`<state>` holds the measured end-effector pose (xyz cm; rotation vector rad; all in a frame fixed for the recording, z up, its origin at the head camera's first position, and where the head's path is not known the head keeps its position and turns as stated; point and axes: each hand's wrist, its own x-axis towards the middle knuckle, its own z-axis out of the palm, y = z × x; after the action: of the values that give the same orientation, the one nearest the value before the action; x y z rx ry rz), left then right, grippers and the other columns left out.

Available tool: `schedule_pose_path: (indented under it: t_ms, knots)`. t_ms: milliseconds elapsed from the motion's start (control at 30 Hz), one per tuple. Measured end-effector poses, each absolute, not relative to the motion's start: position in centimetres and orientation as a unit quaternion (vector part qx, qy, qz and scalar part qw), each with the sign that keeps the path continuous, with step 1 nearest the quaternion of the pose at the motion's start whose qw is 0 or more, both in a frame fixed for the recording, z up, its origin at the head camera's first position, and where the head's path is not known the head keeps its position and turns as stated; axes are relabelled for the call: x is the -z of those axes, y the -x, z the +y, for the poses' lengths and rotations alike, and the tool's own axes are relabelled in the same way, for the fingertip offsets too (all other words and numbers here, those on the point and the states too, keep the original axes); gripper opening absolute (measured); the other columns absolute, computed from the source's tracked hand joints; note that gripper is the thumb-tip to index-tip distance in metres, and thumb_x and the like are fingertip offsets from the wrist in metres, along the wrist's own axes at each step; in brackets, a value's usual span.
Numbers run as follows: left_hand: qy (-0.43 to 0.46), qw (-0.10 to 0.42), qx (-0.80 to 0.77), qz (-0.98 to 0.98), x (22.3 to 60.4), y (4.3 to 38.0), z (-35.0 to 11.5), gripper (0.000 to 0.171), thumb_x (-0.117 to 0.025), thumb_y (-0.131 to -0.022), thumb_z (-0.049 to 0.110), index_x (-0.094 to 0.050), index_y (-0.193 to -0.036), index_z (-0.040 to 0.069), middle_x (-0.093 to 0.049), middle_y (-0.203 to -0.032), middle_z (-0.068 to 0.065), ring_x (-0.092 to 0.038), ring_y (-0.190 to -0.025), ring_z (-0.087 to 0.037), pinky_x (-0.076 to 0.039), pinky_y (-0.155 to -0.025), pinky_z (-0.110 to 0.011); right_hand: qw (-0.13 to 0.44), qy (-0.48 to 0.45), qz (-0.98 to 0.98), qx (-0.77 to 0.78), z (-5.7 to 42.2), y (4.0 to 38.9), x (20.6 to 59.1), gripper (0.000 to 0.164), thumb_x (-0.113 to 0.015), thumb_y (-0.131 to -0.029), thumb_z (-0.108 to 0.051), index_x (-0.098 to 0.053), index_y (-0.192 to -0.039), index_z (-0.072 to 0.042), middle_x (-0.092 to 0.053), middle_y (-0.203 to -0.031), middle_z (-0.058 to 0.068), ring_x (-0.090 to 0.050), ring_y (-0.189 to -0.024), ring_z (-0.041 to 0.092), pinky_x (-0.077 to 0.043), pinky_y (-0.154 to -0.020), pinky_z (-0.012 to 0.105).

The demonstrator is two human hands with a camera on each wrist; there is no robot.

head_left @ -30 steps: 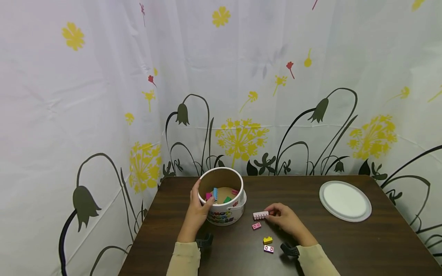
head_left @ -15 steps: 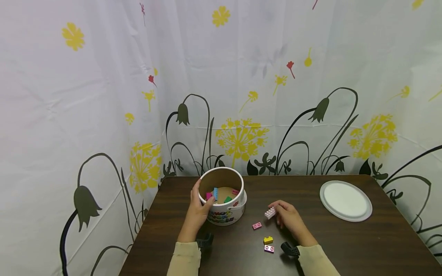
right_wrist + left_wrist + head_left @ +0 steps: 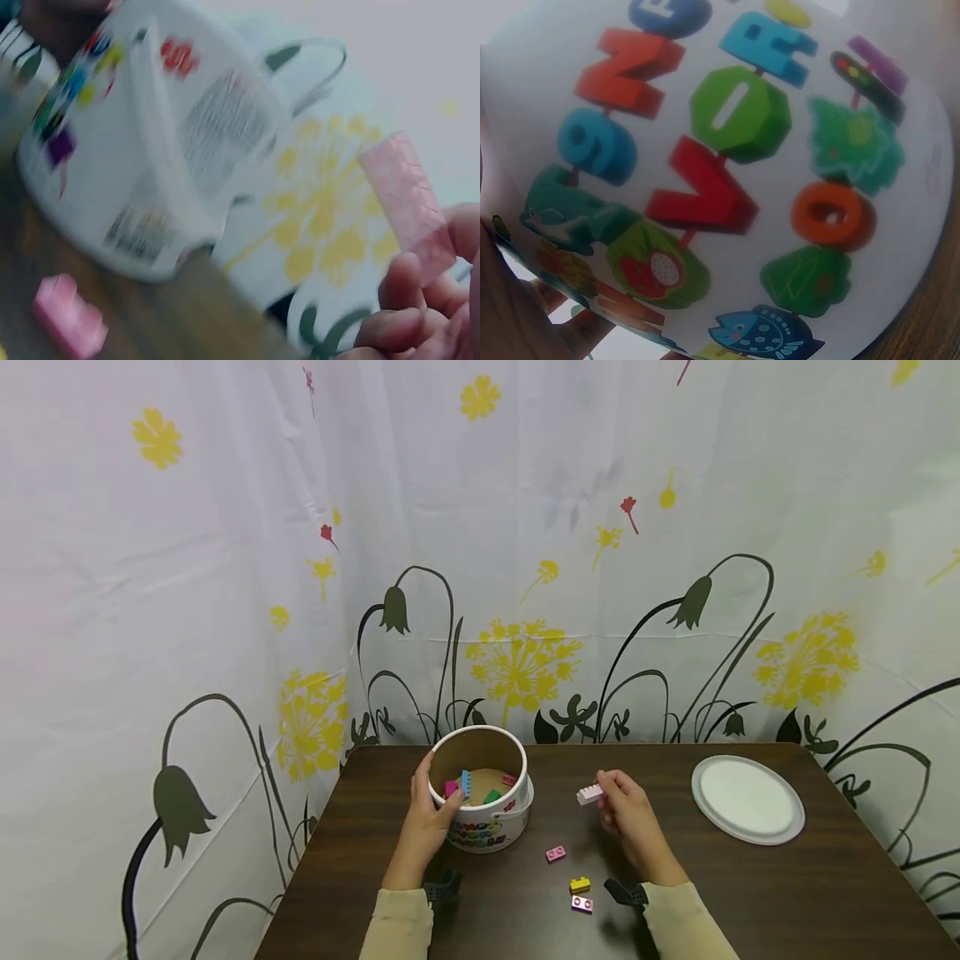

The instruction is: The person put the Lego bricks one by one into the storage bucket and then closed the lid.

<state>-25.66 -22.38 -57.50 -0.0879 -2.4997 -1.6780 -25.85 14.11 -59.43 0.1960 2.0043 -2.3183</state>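
My left hand (image 3: 427,821) grips the left side of a white bucket (image 3: 487,828), thumb over the near rim. Inside the bucket lie several toy bricks, among them a blue brick (image 3: 466,783), a green brick (image 3: 492,796) and a magenta brick (image 3: 451,787). My right hand (image 3: 628,817) pinches a long pale pink toy brick (image 3: 590,794) by one end, raised over the table to the right of the bucket. The right wrist view shows this pale pink brick (image 3: 409,202) between thumb and fingers. Printed letters and animals on the bucket (image 3: 742,195) fill the left wrist view.
A small pink brick (image 3: 556,854), a yellow brick (image 3: 580,885) and a white-topped brick with two studs (image 3: 582,904) lie on the dark wooden table (image 3: 750,902). A white oval lid-like disc (image 3: 747,799) lies at the right. A flower-patterned curtain (image 3: 645,460) hangs behind.
My right hand has lifted the pale pink brick off the table, turned it, and moved it slightly right and away from me. The left hand and bucket stay in place.
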Motion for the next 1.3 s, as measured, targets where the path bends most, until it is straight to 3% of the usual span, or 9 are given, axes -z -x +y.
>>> schedule_pose_path:
  t_ms: [233,533,833,1033,1300]
  knots:
    - [0.032,0.07,0.553,-0.83,57.6,25.6,-22.5,0.093,-0.07,-0.099,0.05,-0.017,-0.174,0.032,-0.026,-0.171,-0.017,-0.042,-0.151,-0.053,-0.037,-0.12,-0.075,-0.003,0.016,0.61,0.792,9.6,28.0,53.8,0.029,-0.063,-0.111,-0.038,-0.054,-0.099,-0.013,-0.051,-0.075,-0.003,-0.037,-0.054,0.009,-0.031,-0.048,0.024]
    - [0.03,0.074,0.551,-0.83,57.7,25.4,-22.3,0.093,-0.071,-0.099,0.049,-0.018,-0.173,0.031,-0.027,-0.171,-0.017,-0.043,-0.149,-0.052,-0.039,-0.119,-0.075,0.023,0.107,0.619,0.777,1.7,31.7,49.4,0.026,-0.061,-0.112,-0.032,-0.053,-0.095,-0.015,-0.051,-0.071,-0.004,-0.037,-0.051,0.01,-0.03,-0.046,0.025]
    - [0.029,0.076,0.549,-0.832,58.1,25.2,-21.9,0.092,-0.07,-0.099,0.048,-0.018,-0.173,0.032,-0.026,-0.172,-0.016,-0.044,-0.148,-0.053,-0.04,-0.118,-0.075,-0.005,0.132,0.709,0.693,-1.3,33.8,50.7,0.035,-0.063,-0.111,-0.034,-0.049,-0.085,-0.015,-0.039,-0.064,-0.007,-0.034,-0.052,0.011,-0.03,-0.047,0.027]
    - [0.027,0.08,0.549,-0.831,57.6,25.6,-22.2,0.091,-0.069,-0.099,0.05,-0.019,-0.173,0.034,-0.026,-0.172,-0.014,-0.045,-0.148,-0.052,-0.04,-0.118,-0.075,-0.02,0.125,0.745,0.656,-1.4,34.1,50.5,0.04,-0.06,-0.111,-0.047,-0.052,-0.086,-0.016,-0.042,-0.069,-0.005,-0.038,-0.059,0.014,-0.034,-0.053,0.029]
    - [0.03,0.072,0.555,-0.828,57.6,25.8,-22.2,0.092,-0.069,-0.1,0.049,-0.017,-0.173,0.033,-0.024,-0.173,-0.015,-0.041,-0.15,-0.052,-0.037,-0.121,-0.075,-0.032,0.126,0.746,0.653,-1.5,34.4,50.6,0.04,-0.06,-0.111,-0.047,-0.054,-0.086,-0.017,-0.047,-0.076,-0.003,-0.042,-0.069,0.017,-0.037,-0.061,0.03]
